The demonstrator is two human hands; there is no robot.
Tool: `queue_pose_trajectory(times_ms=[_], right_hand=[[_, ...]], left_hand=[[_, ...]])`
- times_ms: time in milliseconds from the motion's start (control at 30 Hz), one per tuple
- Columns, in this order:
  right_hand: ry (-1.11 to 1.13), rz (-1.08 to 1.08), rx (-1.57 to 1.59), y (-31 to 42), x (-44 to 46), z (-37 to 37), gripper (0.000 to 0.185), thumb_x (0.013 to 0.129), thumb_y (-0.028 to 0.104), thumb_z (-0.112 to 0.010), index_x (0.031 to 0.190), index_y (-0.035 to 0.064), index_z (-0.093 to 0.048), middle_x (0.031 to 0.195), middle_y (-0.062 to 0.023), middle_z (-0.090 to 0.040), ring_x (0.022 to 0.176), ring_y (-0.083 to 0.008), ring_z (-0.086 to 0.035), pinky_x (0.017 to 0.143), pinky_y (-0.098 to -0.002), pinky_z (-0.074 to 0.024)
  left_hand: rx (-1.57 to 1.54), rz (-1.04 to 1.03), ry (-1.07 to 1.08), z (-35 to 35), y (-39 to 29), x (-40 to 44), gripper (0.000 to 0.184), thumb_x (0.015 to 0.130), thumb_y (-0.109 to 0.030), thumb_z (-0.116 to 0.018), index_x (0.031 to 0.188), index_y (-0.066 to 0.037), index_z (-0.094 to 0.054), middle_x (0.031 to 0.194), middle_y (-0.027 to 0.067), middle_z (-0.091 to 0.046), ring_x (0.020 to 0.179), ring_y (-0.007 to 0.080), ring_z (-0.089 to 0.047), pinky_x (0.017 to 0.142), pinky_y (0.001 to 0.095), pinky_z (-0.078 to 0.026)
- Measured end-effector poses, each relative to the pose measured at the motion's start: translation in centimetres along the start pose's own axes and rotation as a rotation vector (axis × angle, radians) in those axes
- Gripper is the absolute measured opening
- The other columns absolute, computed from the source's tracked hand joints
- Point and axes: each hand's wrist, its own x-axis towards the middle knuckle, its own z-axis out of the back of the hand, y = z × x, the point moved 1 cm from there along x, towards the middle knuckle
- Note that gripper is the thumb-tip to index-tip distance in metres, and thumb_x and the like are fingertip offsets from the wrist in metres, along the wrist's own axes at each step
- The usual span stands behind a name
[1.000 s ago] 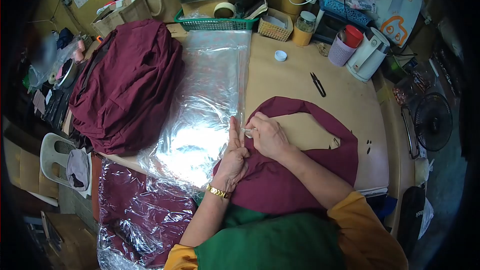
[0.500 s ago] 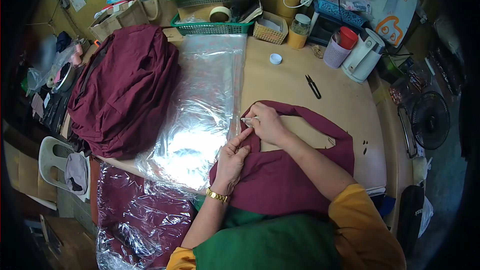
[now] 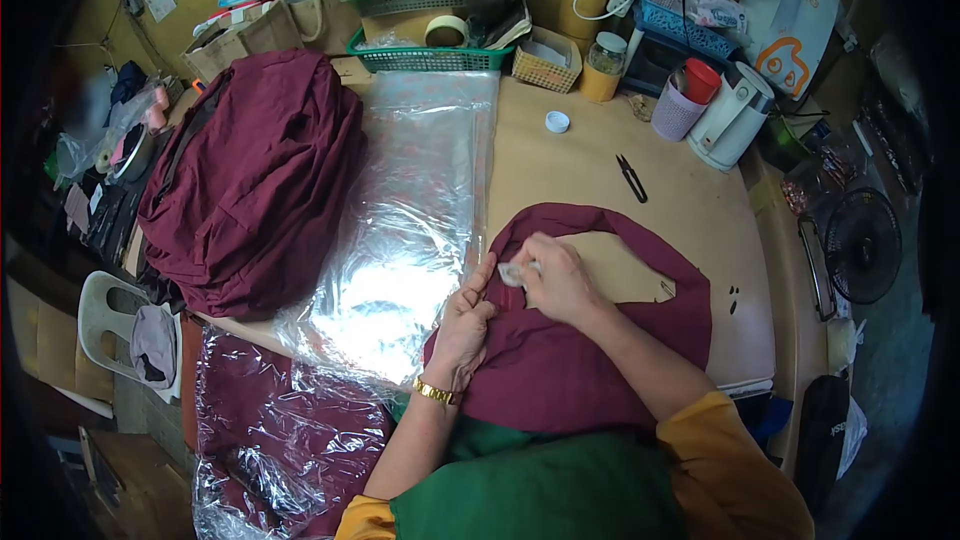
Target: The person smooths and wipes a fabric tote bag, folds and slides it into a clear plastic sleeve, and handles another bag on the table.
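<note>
Large maroon fabric piece with wide opening [image 3: 590, 380], flat on brown-covered table [image 3: 560, 170], before person. Left hand [image 3: 466, 325] pressing its left edge, fingers extended. Right hand [image 3: 556, 282] pinching small whitish item [image 3: 515, 273] against fabric.

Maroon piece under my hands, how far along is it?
Looks done: the maroon fabric in clear plastic, lower left, seems packed. In hand: your right hand holds a small white wad at the maroon piece, your left hand on its edge. Left, probably: finishing and covering this unwrapped piece. Whether the uncovered maroon pile needs work, I can't tell.
</note>
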Motion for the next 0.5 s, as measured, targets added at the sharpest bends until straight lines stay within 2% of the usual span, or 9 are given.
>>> queue_pose_trajectory(times_ms=[33,100,133,200,300,367,500], right_hand=[[0.059,-0.022,-0.010,1.6,-0.9,0.4,0.011,0.084,0.005,-0.064,0.078,-0.0002,-0.057,0.084,-0.0174,-0.059,0.079,-0.0385,-0.062,0.070,-0.0465,-0.0495],[0.069,0.000,-0.021,1.8,-1.9,-0.5,0.011,0.085,0.005,-0.064,0.079,-0.0004,-0.057,0.084,-0.0176,-0.059,0.079,-0.0390,-0.062,0.070,-0.0473,-0.0493],[0.072,0.015,-0.034,2.0,-2.3,-0.9,0.011,0.086,0.005,-0.064,0.079,-0.0006,-0.057,0.084,-0.0178,-0.059,0.079,-0.0394,-0.062,0.070,-0.0481,-0.0492],[0.029,-0.010,-0.013,1.8,-1.4,-1.4,0.011,0.087,0.005,-0.063,0.080,-0.0004,-0.056,0.083,-0.0182,-0.058,0.079,-0.0405,-0.061,0.070,-0.0499,-0.0487],[-0.073,0.058,-0.049,2.0,-1.5,-1.7,0.007,0.083,-0.001,-0.061,0.080,-0.0016,-0.054,0.081,-0.0181,-0.058,0.074,-0.0398,-0.061,0.066,-0.0480,-0.0480],[0.051,0.065,-0.046,3.3,-3.0,-0.9,0.008,0.084,-0.001,-0.061,0.082,-0.0013,-0.053,0.082,-0.0181,-0.057,0.075,-0.0402,-0.060,0.066,-0.0486,-0.0478],[0.083,0.021,-0.033,2.0,-1.0,-1.3,0.008,0.088,0.006,-0.060,0.084,0.0019,-0.055,0.087,-0.0178,-0.057,0.080,-0.0406,-0.061,0.070,-0.0503,-0.0487]], left_hand=[[-0.002,-0.003,-0.004,0.0,0.1,0.1,0.080,0.075,0.020,-0.037,0.153,0.002,-0.033,0.156,0.0121,-0.037,0.133,0.0144,-0.046,0.108,0.0241,-0.040],[0.117,-0.063,-0.056,0.1,0.6,0.2,0.082,0.074,0.020,-0.038,0.154,0.003,-0.029,0.160,0.0130,-0.032,0.142,0.0171,-0.037,0.115,0.0253,-0.031],[0.116,-0.053,-0.056,0.4,0.9,0.2,0.082,0.074,0.020,-0.038,0.154,0.003,-0.029,0.160,0.0130,-0.032,0.142,0.0171,-0.037,0.115,0.0253,-0.031],[0.063,-0.037,-0.015,0.7,1.1,0.7,0.084,0.074,0.020,-0.039,0.154,0.004,-0.025,0.162,0.0144,-0.027,0.148,0.0193,-0.027,0.118,0.0270,-0.024],[-0.020,-0.037,-0.011,0.1,0.6,0.2,0.084,0.073,0.020,-0.039,0.154,0.004,-0.024,0.163,0.0153,-0.023,0.151,0.0199,-0.020,0.119,0.0274,-0.021],[0.020,-0.057,-0.023,0.0,0.5,0.2,0.084,0.073,0.020,-0.038,0.155,0.004,-0.024,0.163,0.0149,-0.024,0.151,0.0201,-0.020,0.119,0.0276,-0.021],[0.054,-0.044,-0.001,0.9,1.4,0.6,0.084,0.075,0.019,-0.038,0.156,0.003,-0.022,0.164,0.0131,-0.023,0.152,0.0207,-0.019,0.120,0.0280,-0.020]])
